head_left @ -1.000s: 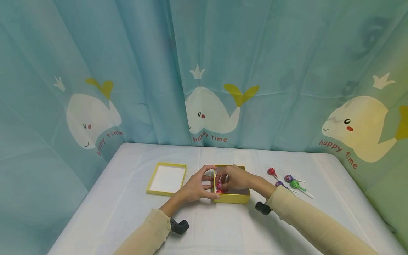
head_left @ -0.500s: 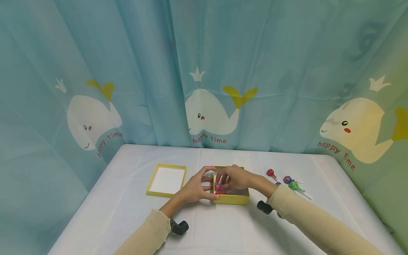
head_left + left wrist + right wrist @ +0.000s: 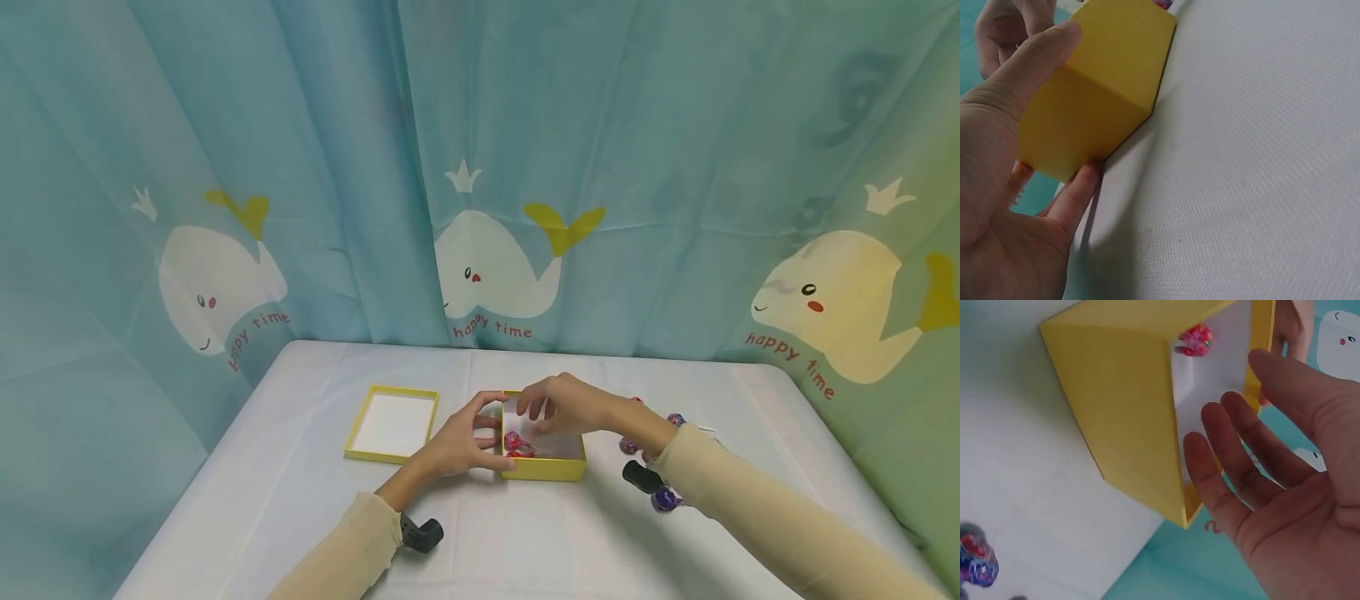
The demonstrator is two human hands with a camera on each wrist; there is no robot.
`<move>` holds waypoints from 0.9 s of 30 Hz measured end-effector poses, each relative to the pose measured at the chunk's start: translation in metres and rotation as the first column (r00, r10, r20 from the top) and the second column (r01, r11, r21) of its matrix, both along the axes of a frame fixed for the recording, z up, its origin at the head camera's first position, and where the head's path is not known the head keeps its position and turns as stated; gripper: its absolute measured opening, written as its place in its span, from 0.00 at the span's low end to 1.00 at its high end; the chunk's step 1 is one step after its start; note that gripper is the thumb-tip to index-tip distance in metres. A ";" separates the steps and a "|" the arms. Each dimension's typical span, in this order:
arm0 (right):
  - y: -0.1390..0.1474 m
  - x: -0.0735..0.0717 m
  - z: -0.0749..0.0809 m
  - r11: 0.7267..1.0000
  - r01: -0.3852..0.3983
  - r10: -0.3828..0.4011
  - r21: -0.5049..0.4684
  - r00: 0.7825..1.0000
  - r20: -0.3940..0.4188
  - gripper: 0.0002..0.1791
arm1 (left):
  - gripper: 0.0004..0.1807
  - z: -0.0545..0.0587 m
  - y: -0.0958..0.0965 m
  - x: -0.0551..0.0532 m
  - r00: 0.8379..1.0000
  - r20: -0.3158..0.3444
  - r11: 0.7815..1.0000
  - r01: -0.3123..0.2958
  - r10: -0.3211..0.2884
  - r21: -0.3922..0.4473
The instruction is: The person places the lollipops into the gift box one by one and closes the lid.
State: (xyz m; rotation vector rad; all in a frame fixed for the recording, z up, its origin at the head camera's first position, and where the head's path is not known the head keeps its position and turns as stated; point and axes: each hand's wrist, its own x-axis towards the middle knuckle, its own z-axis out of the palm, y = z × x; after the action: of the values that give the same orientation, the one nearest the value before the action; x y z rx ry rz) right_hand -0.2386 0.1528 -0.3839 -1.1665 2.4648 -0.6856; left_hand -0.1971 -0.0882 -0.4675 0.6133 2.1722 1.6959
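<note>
My left hand (image 3: pixel 456 442) holds the left end of an open yellow box (image 3: pixel 547 470), thumb along the front and fingers round the side and back. In the left wrist view the thumb lies over the box's upper edge. Pink and red wrapped lollipops (image 3: pixel 514 442) lie inside at the box's left end; one red wrapper (image 3: pixel 1196 340) shows in the right wrist view. Over the box's opening hovers my right hand (image 3: pixel 570 404), its loosely bent fingers (image 3: pixel 1216 481) apart and holding nothing.
A yellow-rimmed white lid (image 3: pixel 393 422) lies left of the box. Several lollipops, one purple (image 3: pixel 664 498), lie on the white-covered table at right, partly hidden behind the right forearm. A blue whale-print curtain (image 3: pixel 360 167) hangs behind.
The right hand has let go of a pink lollipop in the box and lifted up and to the right. My left hand keeps its place on the box.
</note>
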 end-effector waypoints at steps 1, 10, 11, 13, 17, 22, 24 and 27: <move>0.002 0.000 0.002 1.000 0.003 -0.003 0.000 1.000 -0.003 0.14 | 0.51 0.000 0.000 0.000 1.000 0.002 1.000 -0.001 0.001 -0.004; 0.015 0.001 0.010 0.999 0.039 -0.039 -0.007 0.999 -0.017 0.12 | 0.51 0.000 0.000 -0.001 1.000 0.000 1.000 -0.005 0.005 -0.011; 0.016 0.001 0.010 0.999 0.042 -0.043 -0.010 0.999 -0.020 0.12 | 0.51 0.000 0.000 -0.001 1.000 0.000 1.000 -0.006 0.006 -0.012; 0.019 0.002 0.010 0.999 0.045 -0.045 -0.027 0.999 -0.026 0.12 | 0.51 0.001 0.000 -0.001 1.000 0.000 1.000 -0.010 0.010 -0.016; 0.025 0.003 0.012 0.996 0.041 -0.045 -0.074 0.998 -0.043 0.12 | 0.50 0.001 0.000 -0.001 1.000 -0.001 1.000 -0.018 0.018 -0.025; 0.032 0.006 0.015 0.994 0.036 -0.043 -0.108 0.997 -0.065 0.13 | 0.50 0.000 0.000 -0.001 1.000 0.006 0.999 -0.021 0.021 -0.025; 0.035 0.007 0.015 0.992 0.043 -0.051 -0.120 0.996 -0.069 0.13 | 0.51 0.000 0.000 -0.001 1.000 0.013 1.000 -0.023 0.023 -0.021; 0.041 0.009 0.013 0.988 0.062 -0.074 -0.141 0.994 -0.085 0.14 | 0.51 0.000 0.000 -0.001 1.000 0.018 1.000 -0.024 0.024 -0.016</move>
State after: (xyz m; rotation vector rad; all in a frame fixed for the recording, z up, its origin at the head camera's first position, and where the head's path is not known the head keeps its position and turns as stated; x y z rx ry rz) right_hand -0.2300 0.1933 -0.3704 -1.1914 2.5775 -0.8533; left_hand -0.1981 -0.0878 -0.4677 0.5682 2.1864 1.6884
